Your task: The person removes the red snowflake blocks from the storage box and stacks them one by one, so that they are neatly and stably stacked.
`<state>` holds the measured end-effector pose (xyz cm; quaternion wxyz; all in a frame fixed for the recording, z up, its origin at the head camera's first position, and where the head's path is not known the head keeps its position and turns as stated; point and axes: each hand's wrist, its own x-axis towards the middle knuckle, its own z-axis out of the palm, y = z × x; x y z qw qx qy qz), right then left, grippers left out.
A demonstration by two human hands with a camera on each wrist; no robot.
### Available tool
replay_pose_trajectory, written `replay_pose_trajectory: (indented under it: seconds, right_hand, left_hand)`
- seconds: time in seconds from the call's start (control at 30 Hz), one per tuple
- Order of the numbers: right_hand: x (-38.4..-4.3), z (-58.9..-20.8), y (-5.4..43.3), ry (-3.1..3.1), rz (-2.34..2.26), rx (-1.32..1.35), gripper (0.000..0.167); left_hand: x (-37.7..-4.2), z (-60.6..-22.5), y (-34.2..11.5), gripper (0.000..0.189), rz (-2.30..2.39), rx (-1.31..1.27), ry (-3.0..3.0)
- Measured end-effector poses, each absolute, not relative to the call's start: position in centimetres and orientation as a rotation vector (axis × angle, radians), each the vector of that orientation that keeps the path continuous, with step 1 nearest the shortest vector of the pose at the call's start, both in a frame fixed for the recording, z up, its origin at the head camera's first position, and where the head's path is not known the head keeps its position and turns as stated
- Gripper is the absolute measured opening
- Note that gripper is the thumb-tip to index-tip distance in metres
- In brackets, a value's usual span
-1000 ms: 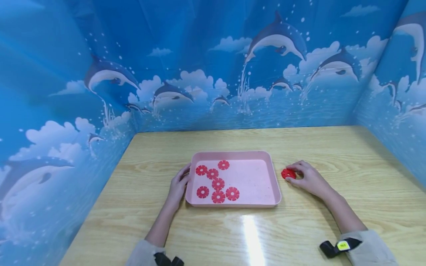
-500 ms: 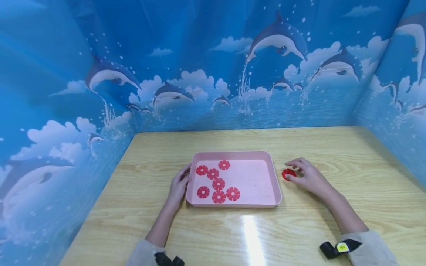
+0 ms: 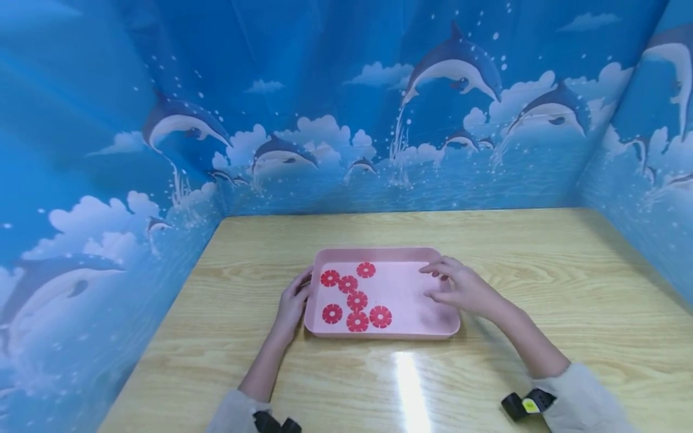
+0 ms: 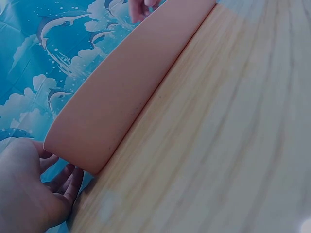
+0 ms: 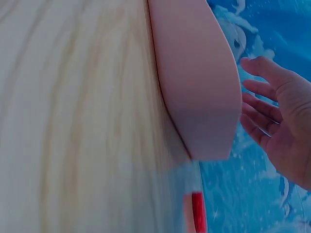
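Note:
The pink tray (image 3: 379, 335) lies on the table, with several flat red notched discs, like snowflake building pieces (image 3: 357, 300), in its left half. My left hand (image 3: 292, 304) rests against the tray's left wall, fingertips and thumb on the outside near the rim. In the left wrist view, the fingers of the left hand (image 4: 29, 187) touch the tray's near corner. Over the tray's right part hovers my right hand (image 3: 460, 288), fingers spread and loosely bent, holding nothing. In the right wrist view, a red piece (image 5: 198, 212) shows beyond the tray's end; the hand hides it in the head view.
A wood-grain table (image 3: 260, 240) carries the tray, with bare surface around it. Blue dolphin-print sheets (image 3: 325, 156) stand behind and at both sides. Light glares on the table (image 3: 411, 385) in front of the tray. Small black cameras (image 3: 522, 404) are strapped at both wrists.
My right hand has let go of the red piece right of the tray and moved left over the tray's right part. The left hand and the discs in the tray stay put.

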<state>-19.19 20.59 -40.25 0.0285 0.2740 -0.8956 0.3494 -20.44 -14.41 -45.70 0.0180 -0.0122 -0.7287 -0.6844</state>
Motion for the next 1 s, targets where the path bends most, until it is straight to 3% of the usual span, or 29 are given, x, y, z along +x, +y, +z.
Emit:
replay_pose_trajectory:
  seconds: [0.37,1.0]
  right_hand:
    - [-19.5,-40.5,15.5,-2.764,1.036,1.134,0.038]
    - [-19.3,-42.8,12.7,-2.87,0.903,1.208,0.039]
  left_hand:
    - [-20.4,-45.6,-14.4,0.042,-2.107,-0.019,-2.274]
    - [-19.9,-44.7,-14.2,0.042,-2.112,-0.011,-2.284]
